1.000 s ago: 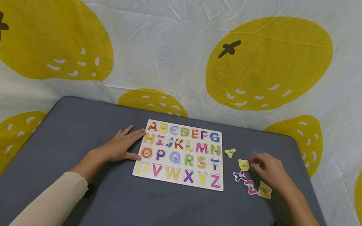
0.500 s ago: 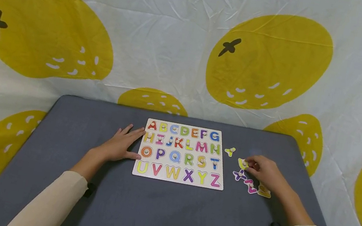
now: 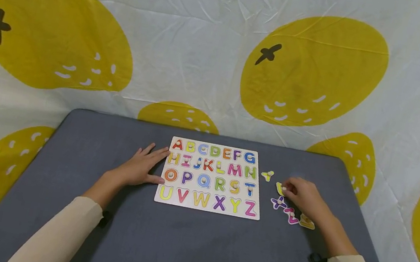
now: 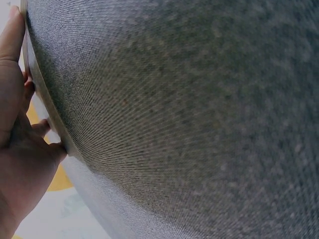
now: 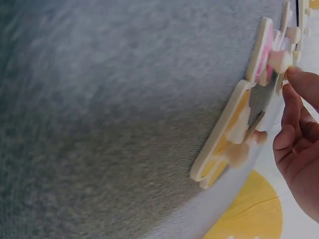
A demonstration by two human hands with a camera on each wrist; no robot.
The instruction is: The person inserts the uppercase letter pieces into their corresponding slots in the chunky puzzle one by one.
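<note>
A letter puzzle board (image 3: pixel 208 202) lies flat on the dark grey table. Its bottom row, U to Z, shows coloured recesses without knobs, while knobbed letters fill most places above. My left hand (image 3: pixel 136 168) rests at the board's left edge with spread fingers, fingertips and thumb on the rim. To the right of the board, my right hand (image 3: pixel 304 197) pinches the yellow U-shaped puzzle piece (image 3: pixel 279 188) with thumb and index finger, partly covering it. In the right wrist view the thumb and finger of the right hand (image 5: pixel 301 134) come together beyond the pink piece (image 5: pixel 265 52).
Around the right hand lie a yellow Y piece (image 3: pixel 267 175), a purple X piece (image 3: pixel 278 202), a pink Z piece (image 3: pixel 290 216) and a yellow-orange W piece (image 3: pixel 307 222). Behind the table hangs a white cloth (image 3: pixel 189 53) with yellow fruit shapes.
My right hand has moved left and closed its fingertips on the yellow U piece, which has shifted and turned slightly. The left hand stays at the board's edge.
</note>
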